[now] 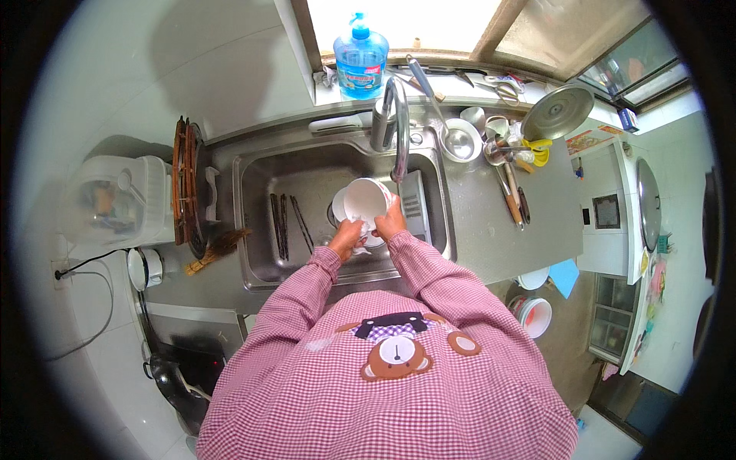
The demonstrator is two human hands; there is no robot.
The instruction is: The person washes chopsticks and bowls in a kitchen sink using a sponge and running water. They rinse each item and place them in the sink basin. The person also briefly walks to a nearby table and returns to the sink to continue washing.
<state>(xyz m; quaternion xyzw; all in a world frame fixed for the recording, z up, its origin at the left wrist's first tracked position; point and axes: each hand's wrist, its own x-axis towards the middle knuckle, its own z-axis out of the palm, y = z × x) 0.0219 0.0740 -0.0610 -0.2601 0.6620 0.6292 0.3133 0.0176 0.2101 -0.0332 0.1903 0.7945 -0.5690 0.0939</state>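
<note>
Above a stainless-steel sink [310, 155], my right hand [392, 221] grips a white bowl [365, 196] by its right side; the bowl is tilted with its mouth towards me. My left hand [347, 238] holds a crumpled white cloth [362, 226] against the bowl's near rim. Another white bowl [338, 202] shows partly behind and below, mostly hidden by the held one. Dark chopsticks [280, 227] lie on the sink floor to the left. A white slotted tray [415, 201] leans at the sink's right side. The curved faucet [401, 132] hangs just beyond the bowl.
Blue detergent bottle [361, 66] stands on the windowsill. Right of the sink are a bowl with a ladle [459, 144], utensils [509, 190] and a metal lid [558, 111]. Leftward stand a brown slatted rack [183, 181], a straw brush [218, 251] and a wok [172, 379].
</note>
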